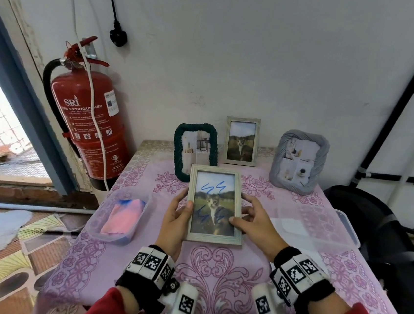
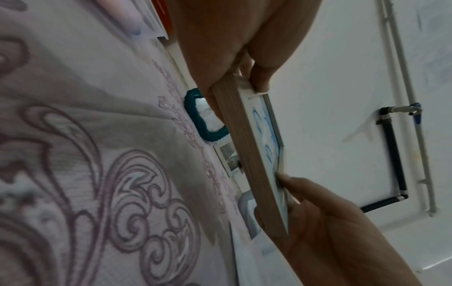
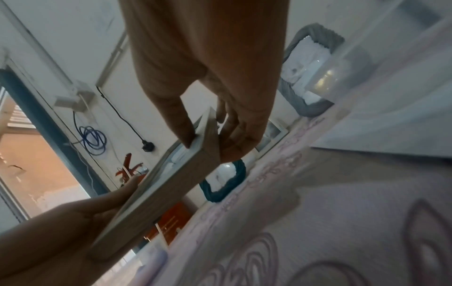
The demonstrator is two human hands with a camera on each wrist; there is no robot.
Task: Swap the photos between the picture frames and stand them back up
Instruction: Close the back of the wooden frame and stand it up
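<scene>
While left hand [image 1: 176, 220] and right hand [image 1: 255, 222] both grip wooden cat photo frame [image 1: 215, 205] above table, pink flower tablecloth [image 1: 221, 273] covers top. Green rope frame [image 1: 195, 150], second cat frame [image 1: 241, 141], grey frame [image 1: 298, 161] stand by white wall. Cloth tub [image 1: 119, 215] left. Red fire extinguisher [image 1: 86, 123] beside doorway.

Head looks down; wrists close; all share frame [image 1: 215, 205].
</scene>
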